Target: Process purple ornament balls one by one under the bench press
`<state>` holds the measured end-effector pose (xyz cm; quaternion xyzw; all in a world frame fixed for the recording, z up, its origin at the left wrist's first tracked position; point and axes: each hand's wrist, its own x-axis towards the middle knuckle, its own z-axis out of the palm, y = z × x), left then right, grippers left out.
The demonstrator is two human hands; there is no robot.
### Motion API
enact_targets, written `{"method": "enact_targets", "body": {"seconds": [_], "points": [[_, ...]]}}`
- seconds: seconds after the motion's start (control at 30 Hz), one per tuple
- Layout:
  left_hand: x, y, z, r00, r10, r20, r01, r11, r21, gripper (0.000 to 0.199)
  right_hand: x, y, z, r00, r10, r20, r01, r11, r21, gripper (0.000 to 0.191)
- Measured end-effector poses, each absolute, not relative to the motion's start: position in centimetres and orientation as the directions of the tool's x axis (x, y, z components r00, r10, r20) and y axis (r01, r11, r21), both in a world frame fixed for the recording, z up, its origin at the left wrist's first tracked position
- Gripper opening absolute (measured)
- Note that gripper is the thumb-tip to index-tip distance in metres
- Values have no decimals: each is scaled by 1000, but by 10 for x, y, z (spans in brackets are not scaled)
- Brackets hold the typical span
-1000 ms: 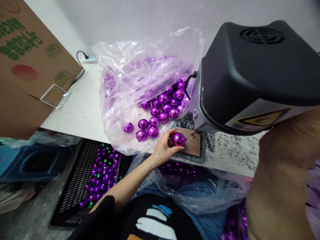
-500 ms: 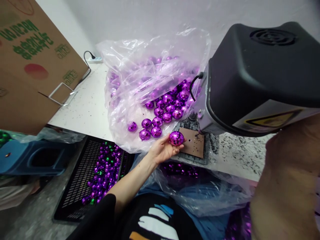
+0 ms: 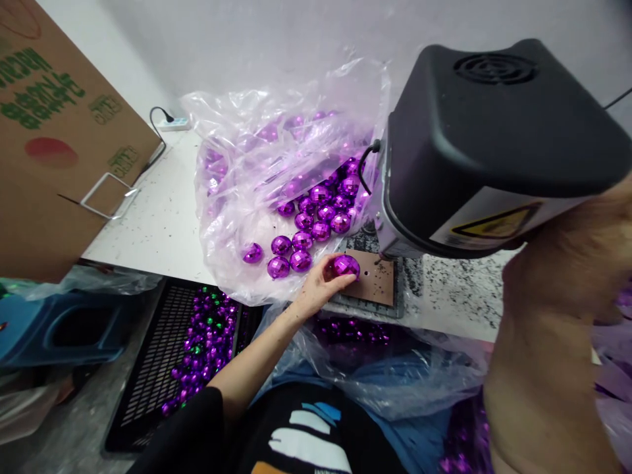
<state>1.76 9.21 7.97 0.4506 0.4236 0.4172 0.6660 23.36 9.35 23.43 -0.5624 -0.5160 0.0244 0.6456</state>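
My left hand (image 3: 320,283) is closed around a shiny purple faceted ball (image 3: 346,266), thumb in front of it. The ball sits over the left part of a brown square plate (image 3: 378,289), which has a small hole and dark specks on it. Right above the plate's far edge stands the black head of a bench machine (image 3: 494,145) with a yellow warning label. My right hand (image 3: 577,214) is raised beside the machine; its fingers are hidden behind the housing, so their grip does not show.
A clear plastic bag (image 3: 237,164) full of purple balls lies open on the white table (image 3: 148,197). A cardboard box (image 3: 59,151) stands at left. Below are a black crate (image 3: 143,388) of purple and green balls and a blue stool (image 3: 54,329). Dark flakes litter the table at right.
My left hand has turned from palm up to thumb in front, still holding the purple ball. The dark specks on the ball's near side no longer show. The whole view has shifted slightly.
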Motion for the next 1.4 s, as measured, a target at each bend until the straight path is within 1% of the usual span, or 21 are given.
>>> {"method": "enact_targets", "body": {"seconds": [0.07,0.13,0.2,0.33,0.43,0.53,0.63,0.7,0.8,0.93,1.03,1.1,1.17,1.3,1.4], "points": [[22,94,79,270,960,-75,6,77,997,56,233,94,234,480,604,636,518,390,-762,61],[27,97,78,278,960,16,110,-49,993,56,233,95,235,496,606,622,492,395,-776,58],[34,100,74,296,952,74,146,-122,982,54,232,95,235,498,604,622,495,391,-776,53],[44,104,68,328,935,135,210,-212,954,52,231,94,237,487,605,630,512,386,-767,46],[49,105,65,363,913,187,243,-287,927,52,230,94,237,492,599,632,508,392,-767,46],[53,105,62,391,891,231,290,-358,888,53,230,94,237,486,600,636,501,405,-765,50],[57,104,59,387,886,256,358,-400,844,54,230,93,237,483,599,638,506,404,-762,53],[58,104,58,402,879,257,381,-416,826,53,230,93,237,490,594,638,509,399,-763,51],[59,103,58,430,869,245,360,-414,836,52,230,92,238,486,603,633,506,396,-766,51],[58,102,57,452,858,243,291,-400,869,49,231,93,237,478,617,625,518,376,-768,55],[57,101,55,479,845,236,336,-425,841,50,230,87,230,467,573,674,577,381,-723,55],[57,100,53,490,837,243,377,-455,807,50,227,78,221,454,509,731,642,381,-665,50],[56,99,52,495,830,256,400,-479,781,50,223,65,211,444,477,759,681,371,-632,42],[56,97,52,510,821,258,410,-495,766,49,216,43,193,500,526,688,636,316,-704,22],[55,97,51,516,812,273,409,-514,754,49,211,40,184,498,504,706,618,366,-696,17]]}}
